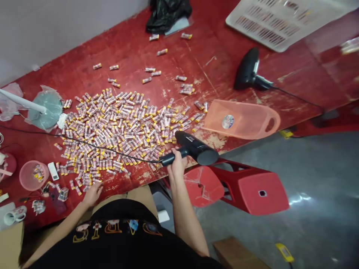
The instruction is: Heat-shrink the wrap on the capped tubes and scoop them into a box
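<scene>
A wide pile of small clear tubes with yellow ends (123, 127) covers the red table (207, 74). My right hand (177, 164) is wrapped round the handle of a black hair dryer (196, 147), held over the pile's right edge with its nozzle toward the tubes. A thin black cord runs left from the handle across the pile. At the table's front edge, my left hand (93, 193) rests beside the lowest tubes, its fingers partly curled; whether it holds anything cannot be made out.
An orange scoop (246, 119), a second hair dryer (248, 71) and a white basket (263, 28) lie right. Left are a pink bowl (29, 183), a round grey-green base (46, 106) and a mug (14, 216). Red stools (263, 192) stand beside the table.
</scene>
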`<control>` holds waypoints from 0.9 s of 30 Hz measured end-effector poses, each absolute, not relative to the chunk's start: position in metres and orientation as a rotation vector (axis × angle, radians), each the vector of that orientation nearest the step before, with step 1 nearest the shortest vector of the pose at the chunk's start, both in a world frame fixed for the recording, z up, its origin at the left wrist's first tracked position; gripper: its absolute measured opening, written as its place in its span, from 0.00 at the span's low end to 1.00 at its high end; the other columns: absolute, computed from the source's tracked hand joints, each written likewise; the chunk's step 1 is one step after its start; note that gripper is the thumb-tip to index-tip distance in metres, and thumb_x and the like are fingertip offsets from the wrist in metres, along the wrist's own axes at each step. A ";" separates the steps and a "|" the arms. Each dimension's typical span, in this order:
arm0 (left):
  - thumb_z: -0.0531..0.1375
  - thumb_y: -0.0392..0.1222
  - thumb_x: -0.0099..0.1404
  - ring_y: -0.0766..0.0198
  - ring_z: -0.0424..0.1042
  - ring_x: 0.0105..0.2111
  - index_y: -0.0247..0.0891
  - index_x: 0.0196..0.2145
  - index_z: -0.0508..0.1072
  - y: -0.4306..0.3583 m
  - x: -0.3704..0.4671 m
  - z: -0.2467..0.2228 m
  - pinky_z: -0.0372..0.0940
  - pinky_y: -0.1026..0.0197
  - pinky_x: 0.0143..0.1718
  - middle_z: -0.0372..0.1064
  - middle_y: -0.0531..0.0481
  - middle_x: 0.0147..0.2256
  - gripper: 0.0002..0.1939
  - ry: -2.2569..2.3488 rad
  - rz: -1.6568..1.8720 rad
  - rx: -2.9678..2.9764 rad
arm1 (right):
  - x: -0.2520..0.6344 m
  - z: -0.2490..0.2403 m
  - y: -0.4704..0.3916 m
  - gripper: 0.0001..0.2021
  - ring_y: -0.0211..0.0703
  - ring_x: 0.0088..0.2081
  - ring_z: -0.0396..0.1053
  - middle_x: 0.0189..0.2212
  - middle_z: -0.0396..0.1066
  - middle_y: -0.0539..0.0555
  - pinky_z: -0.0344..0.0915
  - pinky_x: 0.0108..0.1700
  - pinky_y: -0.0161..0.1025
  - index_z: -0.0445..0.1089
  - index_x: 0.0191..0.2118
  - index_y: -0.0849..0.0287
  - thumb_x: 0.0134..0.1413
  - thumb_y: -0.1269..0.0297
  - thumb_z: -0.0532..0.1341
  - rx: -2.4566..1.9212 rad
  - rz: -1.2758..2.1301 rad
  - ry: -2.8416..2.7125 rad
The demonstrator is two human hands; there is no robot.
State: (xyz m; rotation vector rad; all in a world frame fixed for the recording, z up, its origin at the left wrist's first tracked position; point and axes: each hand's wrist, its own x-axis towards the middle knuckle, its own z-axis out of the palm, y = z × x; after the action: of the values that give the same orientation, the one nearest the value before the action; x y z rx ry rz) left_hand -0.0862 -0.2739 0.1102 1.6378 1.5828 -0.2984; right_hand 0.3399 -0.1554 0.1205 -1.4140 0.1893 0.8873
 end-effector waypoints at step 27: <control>0.63 0.67 0.58 0.78 0.47 0.13 0.35 0.30 0.69 -0.174 0.050 0.190 0.43 0.71 0.14 0.65 0.55 0.21 0.28 1.661 0.860 0.688 | 0.291 -0.031 -0.096 0.34 0.68 0.72 0.30 0.72 0.40 0.66 0.36 0.67 0.71 0.59 0.68 0.57 0.62 0.43 0.55 -2.191 0.674 -1.407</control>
State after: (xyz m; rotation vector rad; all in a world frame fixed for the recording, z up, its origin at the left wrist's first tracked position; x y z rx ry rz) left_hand 0.0496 -0.1742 0.1904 0.6878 1.6612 0.8599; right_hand 0.2908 -0.0965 -0.0313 -2.1911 -1.4067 0.6736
